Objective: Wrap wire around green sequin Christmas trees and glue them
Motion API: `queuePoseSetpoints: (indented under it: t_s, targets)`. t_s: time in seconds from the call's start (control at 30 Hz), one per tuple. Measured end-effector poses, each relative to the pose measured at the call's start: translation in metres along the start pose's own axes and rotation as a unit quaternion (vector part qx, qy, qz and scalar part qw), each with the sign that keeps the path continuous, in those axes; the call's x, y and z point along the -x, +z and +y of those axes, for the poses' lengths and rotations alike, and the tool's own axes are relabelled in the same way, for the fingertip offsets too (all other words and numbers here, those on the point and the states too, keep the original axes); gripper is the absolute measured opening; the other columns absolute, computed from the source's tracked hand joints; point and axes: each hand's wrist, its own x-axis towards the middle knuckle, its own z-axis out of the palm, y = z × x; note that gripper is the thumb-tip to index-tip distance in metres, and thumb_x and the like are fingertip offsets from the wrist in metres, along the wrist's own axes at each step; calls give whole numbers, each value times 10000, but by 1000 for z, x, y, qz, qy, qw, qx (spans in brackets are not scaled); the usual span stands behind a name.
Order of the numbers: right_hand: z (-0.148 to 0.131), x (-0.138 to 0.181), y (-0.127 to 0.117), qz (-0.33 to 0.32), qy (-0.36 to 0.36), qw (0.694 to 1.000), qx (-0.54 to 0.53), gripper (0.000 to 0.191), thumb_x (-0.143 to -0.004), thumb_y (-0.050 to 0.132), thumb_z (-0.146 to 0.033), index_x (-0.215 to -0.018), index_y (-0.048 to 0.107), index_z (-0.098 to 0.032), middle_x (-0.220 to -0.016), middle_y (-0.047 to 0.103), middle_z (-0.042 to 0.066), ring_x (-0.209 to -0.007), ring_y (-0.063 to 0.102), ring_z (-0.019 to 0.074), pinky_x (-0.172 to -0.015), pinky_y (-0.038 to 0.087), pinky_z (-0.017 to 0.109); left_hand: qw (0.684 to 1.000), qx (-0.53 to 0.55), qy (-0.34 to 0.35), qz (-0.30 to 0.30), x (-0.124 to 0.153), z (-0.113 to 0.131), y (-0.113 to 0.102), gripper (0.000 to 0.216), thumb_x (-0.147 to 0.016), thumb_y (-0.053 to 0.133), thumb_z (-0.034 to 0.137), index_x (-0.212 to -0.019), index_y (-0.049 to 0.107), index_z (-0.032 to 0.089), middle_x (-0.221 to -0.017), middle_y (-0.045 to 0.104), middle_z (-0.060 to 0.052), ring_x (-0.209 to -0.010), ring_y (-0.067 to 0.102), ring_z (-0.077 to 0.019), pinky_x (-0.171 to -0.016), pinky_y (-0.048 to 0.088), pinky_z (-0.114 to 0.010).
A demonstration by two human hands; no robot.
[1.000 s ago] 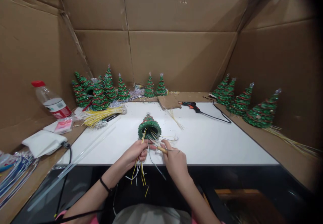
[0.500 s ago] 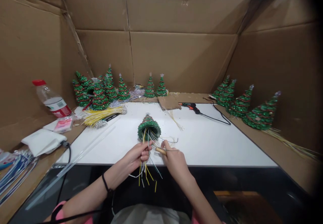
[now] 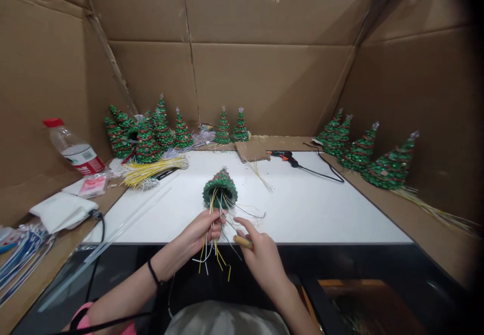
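Note:
A miniature Christmas tree (image 3: 221, 181) lies on its side on the white tabletop, its hollow base facing me. Thin yellow, white and dark wires (image 3: 217, 254) trail out of that opening. My left hand (image 3: 204, 229) pinches the bundle of wires just below the base. In my right hand (image 3: 260, 254) is a short wooden handle (image 3: 243, 242), held in the curled fingers. What is on its other end does not show. The right thumb and forefinger reach out beside the loose wires, to the right of my left hand.
More miniature trees (image 3: 146, 138) stand at the back left, back middle and right. A yellow wire bundle (image 3: 157, 169), a cardboard piece (image 3: 252, 151) and a corded glue gun (image 3: 283, 157) lie toward the back. At left are a bottle (image 3: 77, 148) and clear sticks (image 3: 113, 239).
My right hand has shifted slightly down and away from the wires, its forefinger now stretched out. The left hand still pinches the bundle. The whole view has moved a little.

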Motion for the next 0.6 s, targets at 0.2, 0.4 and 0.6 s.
queuePoseSetpoints:
  t_s: [0.2, 0.4, 0.6]
  targets:
    - [3, -6, 8, -12, 45, 999, -18, 366, -866, 380, -199, -1170, 562, -291, -703, 666, 41, -633, 606, 207, -551, 334, 225, 1000, -9, 5, -8, 0, -1, -2, 225, -713, 649, 249, -850, 577, 87, -567, 471, 40, -383, 266, 2, -388, 159, -141]
    - [6, -12, 12, 4, 73, 996, -44, 263, -839, 432, -207, -989, 642, -259, -676, 646, 27, -600, 567, 186, -550, 324, 227, 1000, -31, 4, -5, 0, 1, -3, 164, -769, 542, 205, -871, 571, 79, -579, 427, 51, -382, 242, 7, -387, 160, -135]
    - [10, -14, 3, -16, 91, 994, -53, 305, -806, 458, -143, -998, 665, -258, -799, 691, 41, -699, 610, 189, -602, 356, 227, 996, -86, 3, -11, 4, 4, -8, 159, -759, 533, 191, -883, 560, 95, -636, 482, 25, -385, 306, -4, -374, 187, -133]
